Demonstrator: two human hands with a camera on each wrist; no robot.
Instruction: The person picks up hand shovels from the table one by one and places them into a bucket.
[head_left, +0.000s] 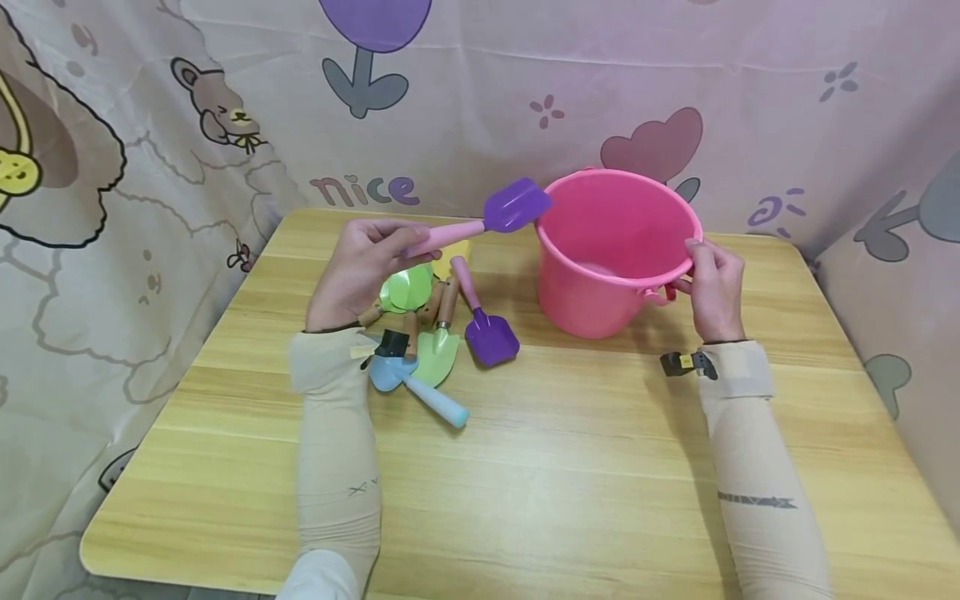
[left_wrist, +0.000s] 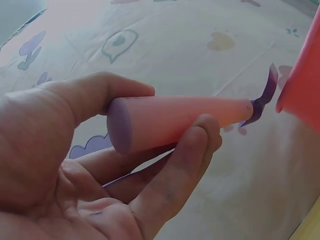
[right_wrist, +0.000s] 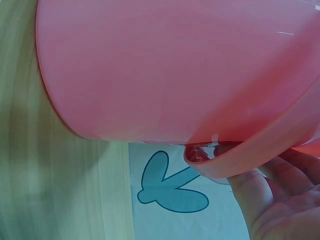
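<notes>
A toy shovel (head_left: 516, 206) with a purple blade and pink handle is held in my left hand (head_left: 358, 265), above the table. In the left wrist view, thumb and fingers pinch the handle (left_wrist: 170, 117) near its rounded end. The blade points right, toward the rim of a pink bucket (head_left: 581, 296) on the table; whether they touch I cannot tell. My right hand (head_left: 718, 287) grips the bucket's right rim. Beside it, in the right wrist view, the bucket's carrying handle (right_wrist: 260, 145) hangs along the wall. The bucket's visible inside shows only pink plastic.
Left of the bucket lies a second purple shovel (head_left: 491, 337). Beyond it several garden tools are heaped, among them a green trowel (head_left: 437, 357), a blue-handled tool (head_left: 438, 402) and a yellow piece (head_left: 453, 254). A printed curtain (head_left: 465, 100) hangs behind the wooden table (head_left: 555, 492).
</notes>
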